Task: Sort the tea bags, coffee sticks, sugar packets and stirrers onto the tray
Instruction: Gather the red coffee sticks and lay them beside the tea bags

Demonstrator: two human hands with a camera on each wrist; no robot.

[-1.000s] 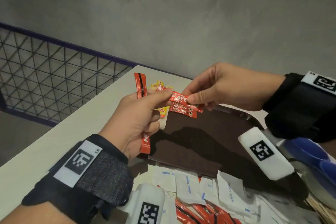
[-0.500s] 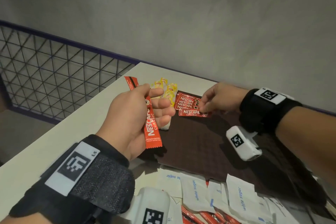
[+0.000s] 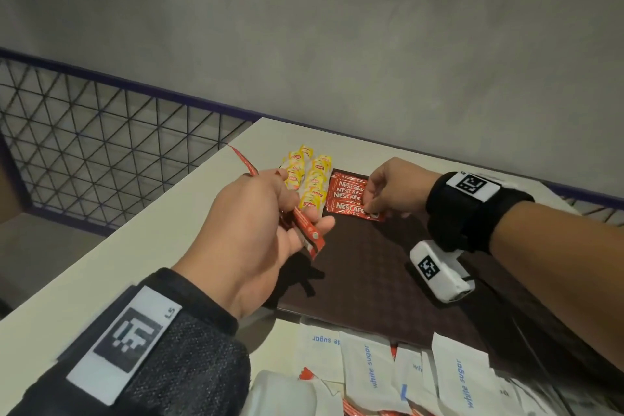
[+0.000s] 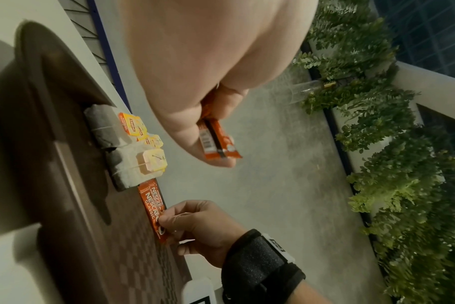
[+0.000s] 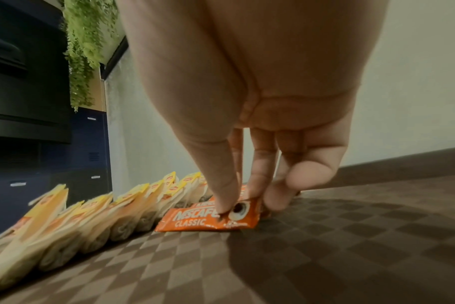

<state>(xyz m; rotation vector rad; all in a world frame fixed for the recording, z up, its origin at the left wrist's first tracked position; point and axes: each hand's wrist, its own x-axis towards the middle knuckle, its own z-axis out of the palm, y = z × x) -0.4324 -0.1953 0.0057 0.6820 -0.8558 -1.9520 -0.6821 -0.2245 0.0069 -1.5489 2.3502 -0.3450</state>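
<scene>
The right hand [image 3: 391,191] reaches across the dark brown checker-textured plastic tray [image 3: 378,267] and pinches the near end of a red foil Nescafé coffee stick [image 5: 208,219] between thumb and fingertips, pressing it flat against the sticks already laid side by side, apparently to square up the row beside the yellow-tagged paper tea bags [image 3: 309,176] lined along the tray's far left edge. The left hand [image 3: 250,233] hovers above the tray's left side, fingers curled round a spare bunch of red coffee sticks [image 3: 305,230], likely kept ready to feed the next one over. White paper sugar packets [image 3: 366,365] lie unsorted on the pale table [image 3: 84,280] nearest the person, so sorting looks roughly midway
</scene>
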